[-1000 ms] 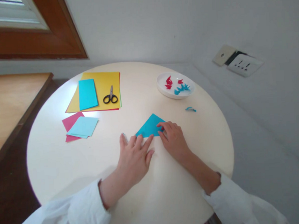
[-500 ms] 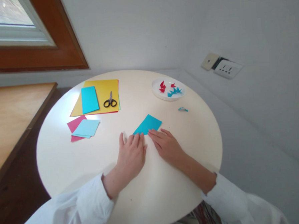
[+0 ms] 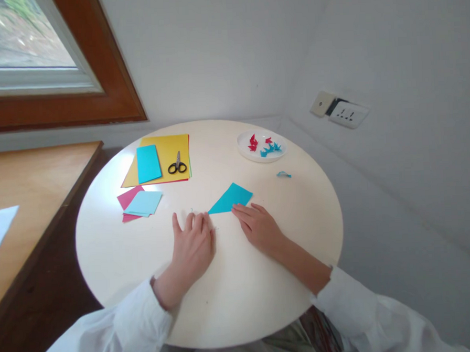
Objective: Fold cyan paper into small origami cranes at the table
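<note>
A blue sheet of origami paper (image 3: 232,198), folded to a kite-like shape, lies on the white round table (image 3: 242,312). The fingertips of my right hand (image 3: 263,228) rest flat on its lower right edge, fingers stretched out. Just at the paper's left tip is my left hand (image 3: 193,245), palm down with its fingers spread. It holds nothing, and whether a fingertip touches the tip is hard to tell. Beyond my right hand lies a small curled blue paper strip (image 3: 284,174).
At the back right, a white dish (image 3: 243,152) bears small red and blue folded paper pieces. Black-handled scissors (image 3: 177,166) and a blue paper stack (image 3: 148,165) lie on yellow sheets (image 3: 170,142). Nearer are light blue squares (image 3: 145,203) over pink ones (image 3: 129,196). A wooden desk (image 3: 38,170) stands left.
My left hand has slid left along the paper's lower edge to its left tip. My right hand stays on the paper. The camera view has shifted slightly.
</note>
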{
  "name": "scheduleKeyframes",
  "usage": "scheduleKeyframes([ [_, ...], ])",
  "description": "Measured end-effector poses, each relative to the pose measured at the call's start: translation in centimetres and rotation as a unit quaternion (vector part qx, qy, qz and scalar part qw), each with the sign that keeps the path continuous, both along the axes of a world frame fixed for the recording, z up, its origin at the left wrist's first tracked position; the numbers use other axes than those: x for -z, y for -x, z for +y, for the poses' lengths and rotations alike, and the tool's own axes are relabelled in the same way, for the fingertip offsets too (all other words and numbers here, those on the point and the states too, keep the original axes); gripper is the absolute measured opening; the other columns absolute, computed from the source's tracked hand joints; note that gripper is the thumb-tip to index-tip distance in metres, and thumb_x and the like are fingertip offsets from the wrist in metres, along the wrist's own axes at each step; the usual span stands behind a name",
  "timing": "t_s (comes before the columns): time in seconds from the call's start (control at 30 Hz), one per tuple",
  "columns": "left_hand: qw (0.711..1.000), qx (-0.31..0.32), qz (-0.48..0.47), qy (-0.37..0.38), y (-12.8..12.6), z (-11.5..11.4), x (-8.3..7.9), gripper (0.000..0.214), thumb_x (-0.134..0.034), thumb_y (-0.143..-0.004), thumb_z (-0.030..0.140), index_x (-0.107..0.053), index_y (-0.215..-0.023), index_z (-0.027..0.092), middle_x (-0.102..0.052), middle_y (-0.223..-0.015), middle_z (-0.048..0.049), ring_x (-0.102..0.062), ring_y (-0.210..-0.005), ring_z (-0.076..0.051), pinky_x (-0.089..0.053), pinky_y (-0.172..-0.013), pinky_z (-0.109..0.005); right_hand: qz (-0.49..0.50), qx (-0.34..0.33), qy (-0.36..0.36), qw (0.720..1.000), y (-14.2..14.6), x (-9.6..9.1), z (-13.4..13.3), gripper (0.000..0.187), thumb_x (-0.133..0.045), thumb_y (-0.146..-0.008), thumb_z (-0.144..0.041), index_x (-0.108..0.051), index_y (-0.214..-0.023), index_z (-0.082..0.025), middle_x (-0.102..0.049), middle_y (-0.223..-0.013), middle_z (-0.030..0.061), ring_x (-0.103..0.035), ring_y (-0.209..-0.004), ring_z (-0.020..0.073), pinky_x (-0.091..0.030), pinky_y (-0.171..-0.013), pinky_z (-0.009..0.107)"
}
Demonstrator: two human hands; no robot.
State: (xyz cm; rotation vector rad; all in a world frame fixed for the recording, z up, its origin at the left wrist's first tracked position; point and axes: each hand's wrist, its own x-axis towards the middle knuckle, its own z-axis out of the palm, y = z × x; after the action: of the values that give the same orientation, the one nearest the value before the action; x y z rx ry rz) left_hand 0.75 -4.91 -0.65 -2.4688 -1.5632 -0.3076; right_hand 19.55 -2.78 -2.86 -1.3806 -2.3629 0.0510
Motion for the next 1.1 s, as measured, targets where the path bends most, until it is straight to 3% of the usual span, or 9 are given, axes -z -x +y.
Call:
scheduleKeyframes([
  [0.17, 1.000, -0.010, -0.004, -0.001, 0.2, 0.3, -0.1, 0.037, -0.033, -0.090, 0.021, -0.058, -0.112, 0.007, -0.063, -0.102, -0.0177, -0.052, -0.106, -0.033, -0.025, -0.098, -0.065, 0.021, -0.007, -0.011, 1.000, -0.1, 0.1, 0.2, 0.036, -0.040, -0.085, -0.007, -0.062, -0.112, -0.014, -0.064, -0.119, 0.0117, -0.059, -0.111, 0.0200, -0.044, -0.096, 0.044],
  [0.27, 0.999, 0.001, -0.045, 0.008, 0.4, 1.2, -0.1, 0.033, -0.034, -0.090, 0.023, -0.063, -0.101, 0.012, -0.064, -0.102, -0.0145, -0.055, -0.104, -0.028, -0.027, -0.102, -0.058, 0.056, -0.013, -0.014, 0.998, -0.2, 0.2, 0.4, 0.031, -0.043, -0.085, -0.010, -0.064, -0.108, -0.014, -0.067, -0.113, 0.0125, -0.061, -0.107, 0.0201, -0.046, -0.095, 0.041],
  [0.37, 0.992, 0.091, -0.087, 0.028, 0.6, 2.5, 0.2, 0.042, -0.035, -0.091, 0.029, -0.047, -0.126, 0.009, -0.053, -0.129, -0.0155, -0.047, -0.120, -0.024, -0.028, -0.107, -0.048, 0.100, -0.002, -0.009, 0.995, -0.5, 0.4, 0.6, 0.026, -0.049, -0.084, -0.013, -0.066, -0.103, -0.015, -0.069, -0.107, 0.0113, -0.063, -0.102, 0.0206, -0.049, -0.092, 0.040],
  [0.47, 0.982, 0.159, -0.064, 0.076, 0.6, 3.7, 0.7, 0.048, -0.033, -0.092, 0.034, -0.039, -0.133, 0.011, -0.043, -0.140, -0.0140, -0.037, -0.130, -0.027, -0.021, -0.109, -0.052, 0.132, 0.006, 0.007, 0.991, -0.7, 0.4, 0.8, 0.026, -0.052, -0.082, -0.014, -0.065, -0.104, -0.017, -0.069, -0.107, 0.0095, -0.063, -0.101, 0.0205, -0.049, -0.091, 0.039],
  [0.57, 0.979, 0.164, -0.059, 0.109, 0.4, 4.6, 1.3, 0.044, -0.034, -0.091, 0.032, -0.046, -0.129, 0.012, -0.049, -0.136, -0.0136, -0.043, -0.126, -0.026, -0.026, -0.107, -0.051, 0.141, 0.008, 0.019, 0.990, -0.8, 0.4, 0.9, 0.028, -0.053, -0.082, -0.014, -0.063, -0.108, -0.017, -0.068, -0.110, 0.0106, -0.062, -0.103, 0.0206, -0.049, -0.092, 0.039],
  [0.73, 0.980, 0.180, -0.052, 0.066, 0.1, 5.0, 1.0, 0.036, -0.035, -0.087, 0.015, -0.056, -0.116, 0.014, -0.061, -0.121, -0.0122, -0.055, -0.111, -0.022, -0.036, -0.099, -0.043, 0.120, 0.004, 0.009, 0.993, -0.6, 0.3, 1.5, 0.027, -0.053, -0.082, -0.014, -0.064, -0.106, -0.018, -0.068, -0.108, 0.0105, -0.063, -0.100, 0.0205, -0.049, -0.090, 0.039],
  [0.93, 0.978, 0.186, -0.059, 0.070, 0.1, 4.9, -0.3, 0.038, -0.043, -0.088, 0.038, -0.056, -0.116, 0.015, -0.063, -0.113, -0.0119, -0.056, -0.106, -0.023, -0.041, -0.092, -0.040, 0.043, -0.029, -0.044, 0.998, -0.3, 0.2, 2.5, 0.020, -0.051, -0.083, -0.011, -0.067, -0.096, -0.014, -0.070, -0.098, 0.0123, -0.064, -0.092, 0.0216, -0.050, -0.081, 0.040],
  [1.1, 0.977, 0.186, -0.054, 0.089, 0.2, 5.5, -0.1, 0.029, -0.044, -0.087, 0.026, -0.060, -0.109, 0.016, -0.064, -0.110, -0.0119, -0.056, -0.107, -0.023, -0.043, -0.090, -0.038, 0.067, -0.043, -0.055, 0.995, -0.6, 0.3, 3.2, 0.017, -0.056, -0.082, -0.016, -0.068, -0.094, -0.016, -0.070, -0.095, 0.0102, -0.063, -0.090, 0.0206, -0.050, -0.082, 0.038],
])
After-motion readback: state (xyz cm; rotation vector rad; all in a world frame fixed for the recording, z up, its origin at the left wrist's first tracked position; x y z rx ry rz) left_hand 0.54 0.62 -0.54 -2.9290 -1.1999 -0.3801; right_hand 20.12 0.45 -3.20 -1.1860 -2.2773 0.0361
